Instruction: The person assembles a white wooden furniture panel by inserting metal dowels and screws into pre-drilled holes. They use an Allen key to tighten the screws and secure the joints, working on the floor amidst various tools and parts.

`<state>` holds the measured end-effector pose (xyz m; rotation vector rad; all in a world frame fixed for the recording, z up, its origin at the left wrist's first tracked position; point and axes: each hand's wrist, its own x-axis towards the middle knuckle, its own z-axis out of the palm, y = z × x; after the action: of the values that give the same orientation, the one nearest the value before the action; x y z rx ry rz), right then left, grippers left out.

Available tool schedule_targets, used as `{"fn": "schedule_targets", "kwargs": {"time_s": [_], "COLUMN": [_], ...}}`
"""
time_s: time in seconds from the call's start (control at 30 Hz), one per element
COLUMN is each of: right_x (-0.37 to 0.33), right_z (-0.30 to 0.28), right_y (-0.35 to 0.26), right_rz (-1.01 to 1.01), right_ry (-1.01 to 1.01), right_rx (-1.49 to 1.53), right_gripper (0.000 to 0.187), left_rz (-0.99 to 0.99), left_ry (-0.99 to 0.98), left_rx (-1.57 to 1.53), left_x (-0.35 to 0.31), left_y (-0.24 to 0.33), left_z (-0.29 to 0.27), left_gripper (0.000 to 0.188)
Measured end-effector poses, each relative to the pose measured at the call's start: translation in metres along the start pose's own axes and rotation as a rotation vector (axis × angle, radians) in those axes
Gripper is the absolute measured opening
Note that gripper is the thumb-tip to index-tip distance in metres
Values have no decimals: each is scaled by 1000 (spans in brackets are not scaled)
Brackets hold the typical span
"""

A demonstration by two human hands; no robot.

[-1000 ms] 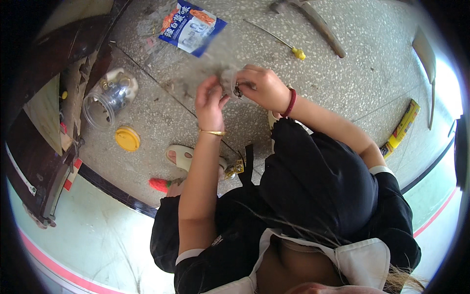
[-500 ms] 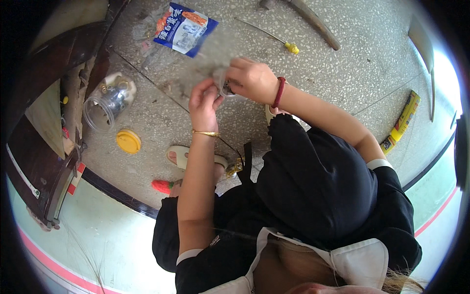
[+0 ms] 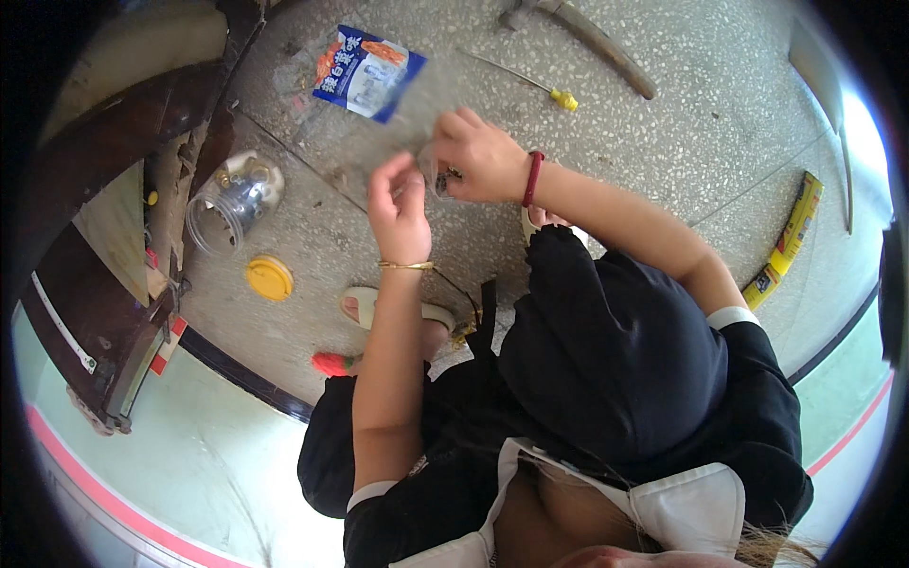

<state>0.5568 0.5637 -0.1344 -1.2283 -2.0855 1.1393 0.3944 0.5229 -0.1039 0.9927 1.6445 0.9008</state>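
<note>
My right hand (image 3: 480, 161) pinches a small clear plastic bag or cup (image 3: 436, 180); small dark pieces show in it, too small to name. My left hand (image 3: 398, 210) is just left of it, fingers loosely bent and thumb apart, with nothing visible between them. Left of both hands, a clear plastic jar (image 3: 220, 210) lies tilted on the floor, its mouth uncovered and shiny metal parts inside. Close to the jar's mouth is a round yellow lid (image 3: 270, 277). A blue and white food packet (image 3: 369, 78) lies beyond my hands.
A screwdriver with a yellow handle (image 3: 564, 100) and a wooden-handled hammer (image 3: 606, 52) lie on the speckled floor (image 3: 663, 133) ahead. At right is a long yellow package (image 3: 788, 237). Dark, worn wooden furniture (image 3: 104, 312) stands at left. A red strawberry-shaped thing (image 3: 331, 363) is by my foot.
My left hand has drawn slightly away from the clear plastic, and its thumb and fingers have parted. My right hand still holds the plastic. The view has shifted a little.
</note>
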Motion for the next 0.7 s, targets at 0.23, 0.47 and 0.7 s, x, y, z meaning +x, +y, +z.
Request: {"fn": "schedule_targets", "kwargs": {"time_s": [0.23,0.47,0.7], "right_x": [-13,-29,-32], "right_z": [4,1,11], "right_y": [6,2,-4], "right_rz": [-34,129,194], "right_ry": [192,235,161], "right_rx": [122,503,716], "right_gripper": [16,12,20], "left_rz": [354,318,189], "left_ry": [-199,-200,-185], "left_rx": [597,626,730], "left_x": [-4,-5,0], "left_y": [26,49,24], "left_z": [0,9,6], "left_gripper": [17,18,14]}}
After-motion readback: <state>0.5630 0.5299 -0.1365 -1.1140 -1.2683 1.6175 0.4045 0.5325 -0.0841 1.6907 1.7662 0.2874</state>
